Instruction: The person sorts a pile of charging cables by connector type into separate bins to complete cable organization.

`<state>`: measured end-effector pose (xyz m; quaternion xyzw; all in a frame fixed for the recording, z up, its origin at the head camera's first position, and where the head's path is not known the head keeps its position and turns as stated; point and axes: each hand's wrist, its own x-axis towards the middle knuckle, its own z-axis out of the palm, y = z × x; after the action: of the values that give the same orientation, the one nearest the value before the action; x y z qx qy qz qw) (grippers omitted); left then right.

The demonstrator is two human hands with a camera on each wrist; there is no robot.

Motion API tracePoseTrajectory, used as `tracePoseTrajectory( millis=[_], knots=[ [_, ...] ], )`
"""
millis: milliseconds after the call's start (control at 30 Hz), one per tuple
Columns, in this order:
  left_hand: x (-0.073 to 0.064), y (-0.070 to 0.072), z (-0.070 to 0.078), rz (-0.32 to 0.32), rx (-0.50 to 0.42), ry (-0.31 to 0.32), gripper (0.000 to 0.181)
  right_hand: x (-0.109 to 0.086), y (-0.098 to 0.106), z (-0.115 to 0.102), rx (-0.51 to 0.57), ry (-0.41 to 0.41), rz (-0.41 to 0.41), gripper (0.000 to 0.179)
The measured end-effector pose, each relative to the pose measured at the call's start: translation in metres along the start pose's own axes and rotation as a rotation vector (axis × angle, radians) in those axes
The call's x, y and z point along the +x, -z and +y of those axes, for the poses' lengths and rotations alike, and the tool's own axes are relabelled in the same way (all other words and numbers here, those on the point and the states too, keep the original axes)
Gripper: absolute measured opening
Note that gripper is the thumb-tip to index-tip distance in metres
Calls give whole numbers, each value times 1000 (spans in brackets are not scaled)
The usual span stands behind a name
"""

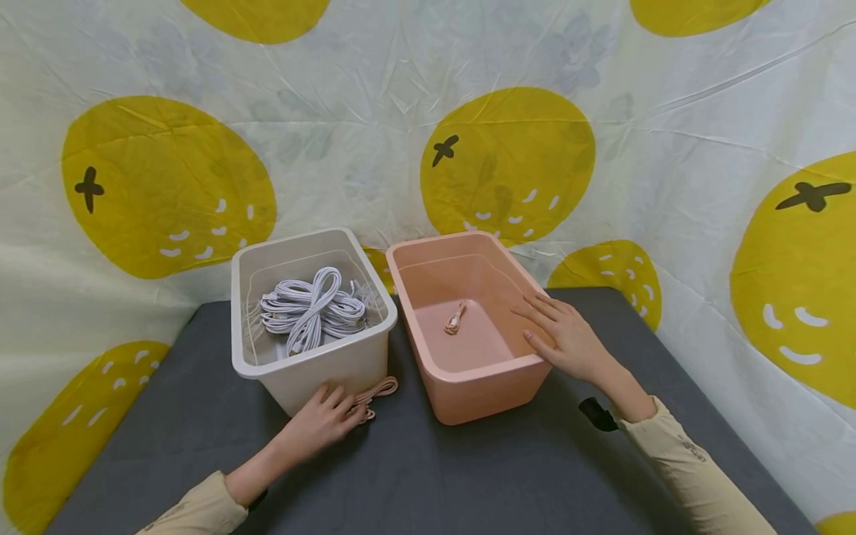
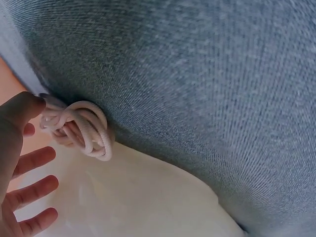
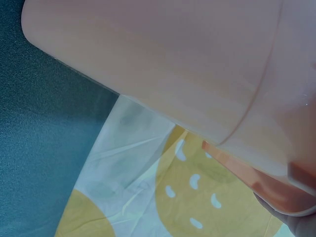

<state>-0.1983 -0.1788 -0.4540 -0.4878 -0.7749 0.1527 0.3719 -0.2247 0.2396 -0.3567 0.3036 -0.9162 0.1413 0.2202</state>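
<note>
My left hand (image 1: 319, 425) is at the lower front of the cream bin (image 1: 244, 319), by a coiled pink cable (image 1: 384, 386) lying on the table. In the left wrist view the thumb reaches the near end of this pink coil, and the other fingers stand spread before the bin wall. Several bundled white cables (image 1: 319, 310) fill the cream bin. My right hand (image 1: 568, 338) rests over the right rim of the pink bin (image 1: 491, 397), fingers extended along the inside. A small pink cable bundle (image 1: 455, 319) lies on that bin's floor.
Both bins stand side by side on a dark grey tabletop (image 1: 428, 483), with a narrow gap between them. A white cloth (image 1: 361, 171) printed with yellow fruit hangs behind and at the sides. A black band (image 1: 597, 414) shows at the right wrist.
</note>
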Motion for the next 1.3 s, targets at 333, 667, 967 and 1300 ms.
tracePoseTrajectory(
  millis=[333, 667, 967, 1300],
  knots=[
    [-4, -7, 4, 12, 20, -3, 29, 0, 1, -1, 7, 13, 2, 42],
    [-6, -11, 7, -7, 21, 5, 28, 1, 2, -2, 4, 0, -1, 41],
    [-5, -16, 8, 20, 25, 23, 25, 0, 2, -2, 6, 4, 0, 42],
    [-2, -13, 9, -14, 65, 16, 25, 0, 2, -2, 0, -1, -2, 41]
  ],
)
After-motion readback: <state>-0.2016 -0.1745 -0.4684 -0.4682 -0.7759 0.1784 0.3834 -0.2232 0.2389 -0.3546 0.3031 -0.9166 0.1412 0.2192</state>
